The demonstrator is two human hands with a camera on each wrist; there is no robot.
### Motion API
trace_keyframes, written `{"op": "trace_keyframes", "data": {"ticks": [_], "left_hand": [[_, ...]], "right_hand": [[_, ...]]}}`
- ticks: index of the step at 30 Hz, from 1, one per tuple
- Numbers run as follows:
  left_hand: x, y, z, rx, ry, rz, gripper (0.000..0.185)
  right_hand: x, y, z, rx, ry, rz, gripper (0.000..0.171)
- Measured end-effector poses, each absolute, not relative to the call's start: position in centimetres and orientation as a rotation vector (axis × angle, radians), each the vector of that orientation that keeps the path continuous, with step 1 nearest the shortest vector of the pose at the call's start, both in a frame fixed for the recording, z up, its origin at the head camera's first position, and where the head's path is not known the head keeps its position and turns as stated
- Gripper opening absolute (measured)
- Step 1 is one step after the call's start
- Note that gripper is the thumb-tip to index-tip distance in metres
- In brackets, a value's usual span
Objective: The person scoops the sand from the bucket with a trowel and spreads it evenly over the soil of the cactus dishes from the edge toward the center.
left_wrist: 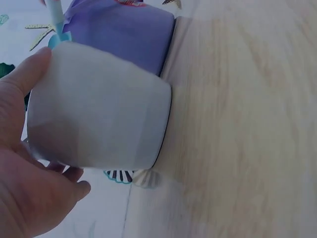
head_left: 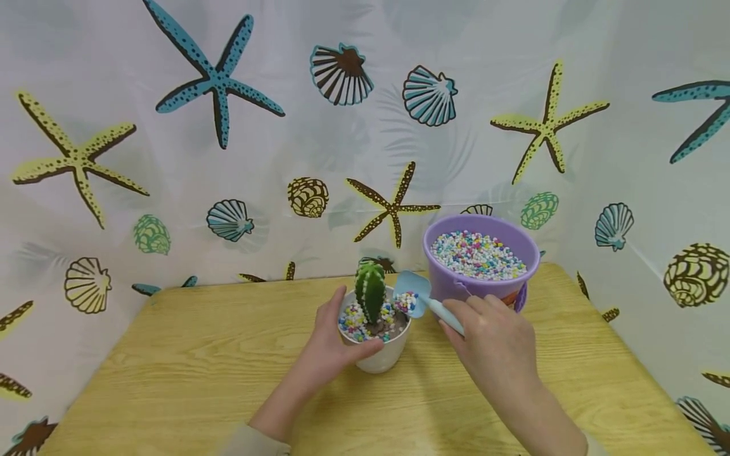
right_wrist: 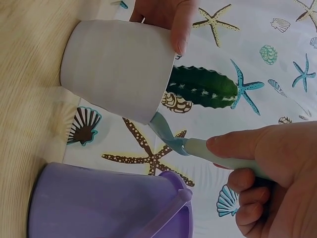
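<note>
The left hand (head_left: 326, 348) curves round the white pot (head_left: 379, 361); it should hold firm while the right hand (head_left: 497, 339), gripping the loaded shovel (head_left: 422, 305), tips gently over the bare soil (head_left: 397, 325). Between the hands, the pot holds a cactus (head_left: 371, 294) and some pebbles (head_left: 353, 323); the bucket (head_left: 443, 284) beyond the right hand holds many more.

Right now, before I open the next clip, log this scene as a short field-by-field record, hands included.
Left hand: holds the white pot, thumb near its front rim
Right hand: grips the handle of the blue scoop
Scoop load: multicolored pebbles, blade at the pot's right edge
Plant: green cactus, upright in the pot
Pot fill: pebbles over brown soil, part of it bare
Bucket: purple, right of the pot, holding many more pebbles
Surface: wood-grain table
Backdrop: pale, with starfish and shell print
</note>
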State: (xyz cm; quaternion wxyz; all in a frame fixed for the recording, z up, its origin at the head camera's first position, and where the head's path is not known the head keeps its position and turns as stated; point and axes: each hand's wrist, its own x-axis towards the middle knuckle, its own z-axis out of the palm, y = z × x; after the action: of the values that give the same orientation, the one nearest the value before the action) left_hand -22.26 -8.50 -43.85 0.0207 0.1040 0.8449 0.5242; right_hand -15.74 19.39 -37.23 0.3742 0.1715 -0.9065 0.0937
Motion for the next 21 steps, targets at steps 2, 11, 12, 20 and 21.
{"op": "trace_keyframes", "data": {"ticks": [2,11,12,20,21], "left_hand": [[-22.1,-7.9,-44.0,0.307,2.653,1.632,0.132],[-21.1,-6.6,-43.9,0.256,2.698,1.66,0.133],[-21.1,-6.7,-43.8,0.257,2.688,1.652,0.134],[-22.2,-8.5,-42.9,0.343,2.478,1.663,0.133],[-22.3,-8.6,-43.0,0.343,2.467,1.66,0.133]], "right_hand": [[-15.7,19.4,-37.3,0.445,-2.305,0.236,0.039],[-15.8,19.4,-37.6,0.475,-2.239,0.23,0.041],[-15.8,19.4,-37.6,0.478,-2.237,0.231,0.041],[-15.8,19.3,-37.6,0.504,-2.195,0.217,0.045],[-15.8,19.3,-37.6,0.506,-2.189,0.213,0.045]]}}
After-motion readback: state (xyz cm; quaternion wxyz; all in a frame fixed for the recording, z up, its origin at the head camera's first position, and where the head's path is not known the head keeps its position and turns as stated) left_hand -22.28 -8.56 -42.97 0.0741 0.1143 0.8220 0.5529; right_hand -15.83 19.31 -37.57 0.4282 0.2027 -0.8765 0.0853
